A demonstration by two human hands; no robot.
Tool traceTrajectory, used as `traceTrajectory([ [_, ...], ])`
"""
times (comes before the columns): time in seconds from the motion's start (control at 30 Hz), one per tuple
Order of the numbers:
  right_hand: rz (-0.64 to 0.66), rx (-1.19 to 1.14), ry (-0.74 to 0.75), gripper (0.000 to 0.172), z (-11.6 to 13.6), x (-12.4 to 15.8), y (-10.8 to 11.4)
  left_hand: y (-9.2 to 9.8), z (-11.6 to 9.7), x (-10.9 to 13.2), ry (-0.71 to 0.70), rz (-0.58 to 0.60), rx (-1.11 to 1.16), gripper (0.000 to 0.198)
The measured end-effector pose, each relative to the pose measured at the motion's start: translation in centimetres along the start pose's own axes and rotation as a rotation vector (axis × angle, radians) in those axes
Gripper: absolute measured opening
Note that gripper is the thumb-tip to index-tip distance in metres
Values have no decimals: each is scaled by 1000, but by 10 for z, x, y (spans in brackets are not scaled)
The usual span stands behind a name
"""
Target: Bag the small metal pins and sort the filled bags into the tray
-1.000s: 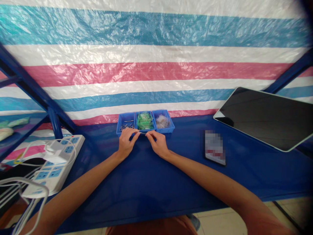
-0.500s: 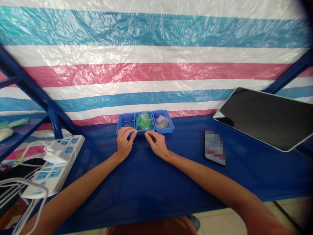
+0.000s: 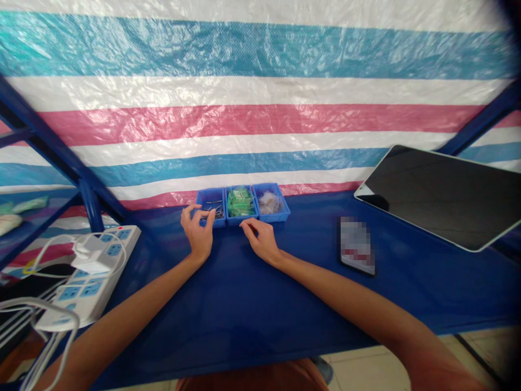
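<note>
Three small blue bins stand side by side at the back of the blue table. The left bin (image 3: 210,195) holds thin metal pieces, too small to name surely. Green plastic packets (image 3: 241,202) fill the middle bin, and clear plastic bags (image 3: 270,202) lie in the right one. My left hand (image 3: 198,232) is at the front left corner of the left bin, its fingers apart and nothing seen in them. Just in front of the middle bin, my right hand (image 3: 262,239) has thumb and forefinger pinched together; whatever may be between them is hidden.
At the left lies a white power strip (image 3: 109,282) with a plugged-in charger (image 3: 91,255) and looping white cables. A phone (image 3: 357,247) rests on the table to the right, near a large dark-screened tablet (image 3: 448,195). Striped plastic sheeting (image 3: 260,119) hangs behind.
My left hand has moved left, away from the right hand, and its fingers have spread, uncovering more of the left bin's metal pieces. My right hand has stayed in place.
</note>
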State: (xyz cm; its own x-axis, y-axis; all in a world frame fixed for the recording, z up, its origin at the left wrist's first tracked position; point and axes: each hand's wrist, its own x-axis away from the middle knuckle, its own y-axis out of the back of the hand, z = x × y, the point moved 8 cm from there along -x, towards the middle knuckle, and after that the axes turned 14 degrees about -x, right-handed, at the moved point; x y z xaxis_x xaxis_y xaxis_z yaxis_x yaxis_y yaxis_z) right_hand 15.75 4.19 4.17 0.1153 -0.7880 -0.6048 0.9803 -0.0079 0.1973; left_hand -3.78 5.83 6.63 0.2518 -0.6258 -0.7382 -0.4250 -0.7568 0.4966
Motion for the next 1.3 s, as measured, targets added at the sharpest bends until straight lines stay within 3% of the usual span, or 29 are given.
traceTrajectory([
  [0.3,18,20,-2,25,0,0,-1,-5,0,0,7,47,2,21],
  [0.43,-34,92,18,24,3,1,4,-7,-13,3,-103,86,-8,17],
  [0.6,-196,312,-2,21,1,0,16,-18,-31,12,-267,234,-56,20],
  [0.8,-97,503,-32,37,-8,-4,6,-24,-35,16,-346,306,-96,22],
  [1.3,-137,376,-32,34,-16,-9,20,-25,-28,12,-341,292,-46,18],
])
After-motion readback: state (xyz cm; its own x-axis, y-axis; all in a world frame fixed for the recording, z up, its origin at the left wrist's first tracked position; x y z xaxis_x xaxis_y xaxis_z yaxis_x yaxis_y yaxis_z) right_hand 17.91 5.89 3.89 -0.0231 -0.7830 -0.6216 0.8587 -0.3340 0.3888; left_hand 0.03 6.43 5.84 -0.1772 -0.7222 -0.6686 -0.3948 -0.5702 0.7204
